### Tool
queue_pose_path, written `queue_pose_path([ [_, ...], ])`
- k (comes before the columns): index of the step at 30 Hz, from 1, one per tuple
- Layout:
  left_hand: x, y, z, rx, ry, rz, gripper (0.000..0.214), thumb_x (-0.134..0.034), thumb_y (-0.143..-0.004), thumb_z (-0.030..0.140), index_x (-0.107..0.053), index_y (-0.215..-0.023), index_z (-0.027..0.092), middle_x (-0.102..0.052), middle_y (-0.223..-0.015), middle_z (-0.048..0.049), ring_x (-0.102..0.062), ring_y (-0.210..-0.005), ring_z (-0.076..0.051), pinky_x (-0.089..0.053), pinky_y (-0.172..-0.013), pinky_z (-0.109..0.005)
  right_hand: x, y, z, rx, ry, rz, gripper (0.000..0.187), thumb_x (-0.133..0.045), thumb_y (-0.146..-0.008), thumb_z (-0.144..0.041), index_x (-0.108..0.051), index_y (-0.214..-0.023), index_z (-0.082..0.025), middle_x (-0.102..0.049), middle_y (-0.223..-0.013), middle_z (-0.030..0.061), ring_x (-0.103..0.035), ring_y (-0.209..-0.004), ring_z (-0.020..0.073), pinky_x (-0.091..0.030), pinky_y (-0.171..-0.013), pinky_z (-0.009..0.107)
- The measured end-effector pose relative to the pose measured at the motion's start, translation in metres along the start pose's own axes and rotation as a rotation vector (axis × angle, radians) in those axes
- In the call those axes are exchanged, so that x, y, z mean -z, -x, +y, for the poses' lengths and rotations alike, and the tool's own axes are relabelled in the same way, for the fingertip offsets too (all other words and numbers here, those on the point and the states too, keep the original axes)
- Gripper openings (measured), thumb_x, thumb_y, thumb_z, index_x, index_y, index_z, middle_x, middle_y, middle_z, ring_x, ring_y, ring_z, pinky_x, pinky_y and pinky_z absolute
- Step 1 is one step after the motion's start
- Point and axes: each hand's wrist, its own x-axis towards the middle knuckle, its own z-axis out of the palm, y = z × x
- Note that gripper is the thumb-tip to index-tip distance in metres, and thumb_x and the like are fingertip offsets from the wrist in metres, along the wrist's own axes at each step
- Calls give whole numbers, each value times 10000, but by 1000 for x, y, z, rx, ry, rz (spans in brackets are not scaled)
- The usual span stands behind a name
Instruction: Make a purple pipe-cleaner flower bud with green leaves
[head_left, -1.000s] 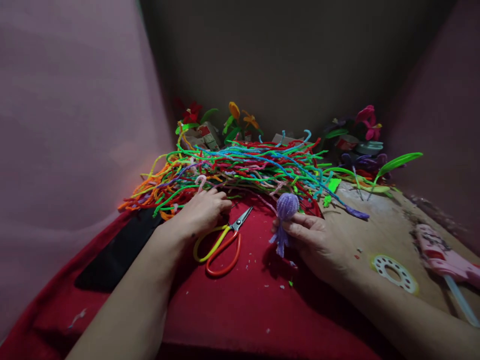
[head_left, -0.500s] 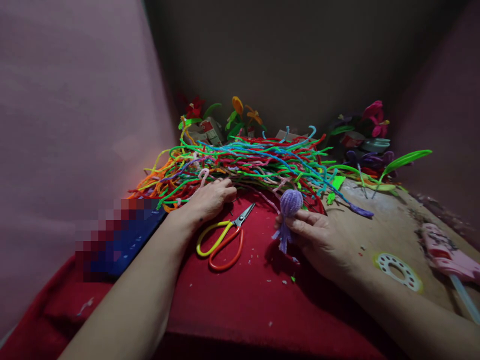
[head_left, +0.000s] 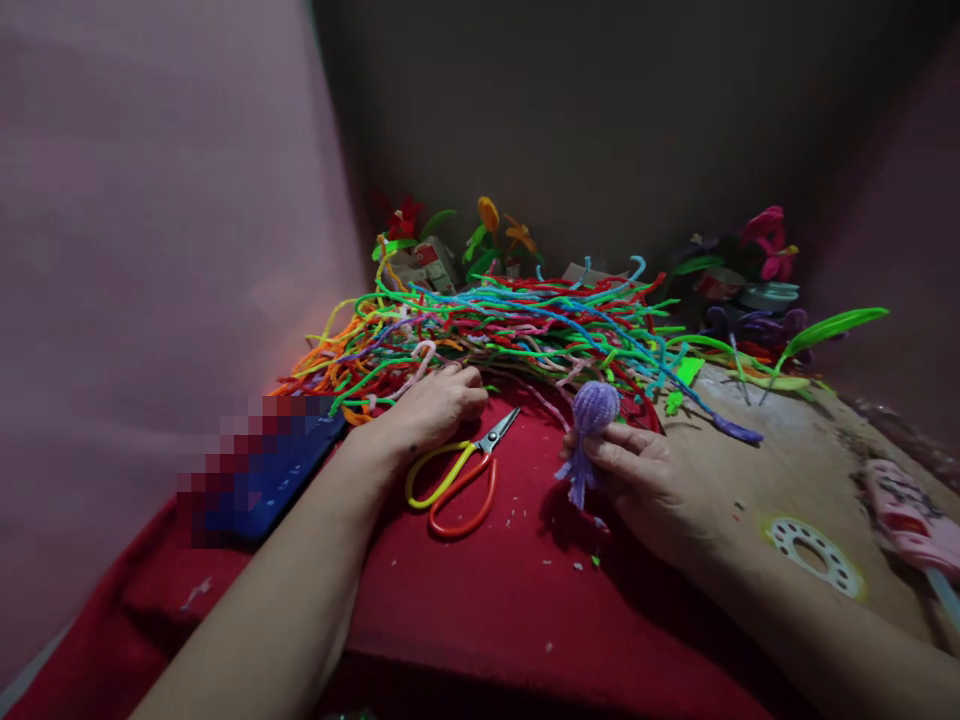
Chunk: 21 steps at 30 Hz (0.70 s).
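Observation:
My right hand (head_left: 645, 478) pinches a small purple pipe-cleaner figure (head_left: 591, 425) with a round head and a fringed bottom, held just above the red cloth (head_left: 525, 590). My left hand (head_left: 427, 410) rests at the near edge of a big heap of coloured pipe cleaners (head_left: 510, 335), fingers curled down among the strands; whether it grips one is hidden. Scissors with yellow and orange handles (head_left: 461, 478) lie on the cloth between my two hands, blades pointing toward the heap.
Finished pipe-cleaner flowers (head_left: 487, 225) stand behind the heap, more flowers (head_left: 765, 250) at the back right. A dark blurred flat thing (head_left: 262, 460) lies left. A white ring with holes (head_left: 814, 545) and a pink glue gun (head_left: 911, 520) lie right on the brown surface.
The view has shifted slightly; both hands sit a little further right and up in the picture. My left hand has edged further into the pipe cleaners. The purple figure stays held.

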Motion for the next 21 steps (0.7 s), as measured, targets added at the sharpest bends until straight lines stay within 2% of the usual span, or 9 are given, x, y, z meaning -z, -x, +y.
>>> queue_pose_path([
  [4, 9, 6, 9, 57, -63, -28, 187, -459, -798, 249, -644, -830, 257, -541, -930, -13, -455, -981, -189, -334, -923, -350, -2, 2, -2, -12, 15, 31, 250, -757, -599, -288, -688, -802, -161, -630, -664, 22, -521, -523, 104, -430, -516, 231],
  [10, 6, 6, 13, 77, -111, -63, 231, -418, -845, 209, -629, -752, 210, -575, -853, -8, -508, -851, -155, -366, -844, -333, -3, 4, -3, -13, 40, 78, 282, -780, -554, -285, -697, -798, -172, -650, -668, 32, -529, -519, 124, -447, -522, 249],
  [15, 12, 7, 21, 69, -201, -6, 184, -456, -834, 213, -637, -803, 198, -606, -944, -52, -507, -981, -213, -348, -863, -378, -3, 3, -2, -31, 10, 120, 252, -791, -529, -257, -709, -759, -192, -664, -672, 37, -551, -534, 134, -450, -524, 239],
  [17, 15, 8, 30, 128, -263, 8, 195, -442, -837, 194, -634, -854, 170, -633, -920, -86, -523, -991, -231, -355, -858, -384, -3, 4, -2, -33, 19, 126, 212, -781, -543, -252, -711, -734, -195, -674, -686, 51, -565, -546, 143, -457, -532, 240],
  [21, 15, 6, 49, 277, -274, -49, 238, -387, -840, 147, -612, -895, 90, -662, -801, -145, -606, -841, -240, -413, -732, -362, -2, 4, -1, -32, 38, 124, 194, -778, -553, -252, -719, -730, -199, -678, -696, 68, -570, -544, 147, -467, -538, 239],
])
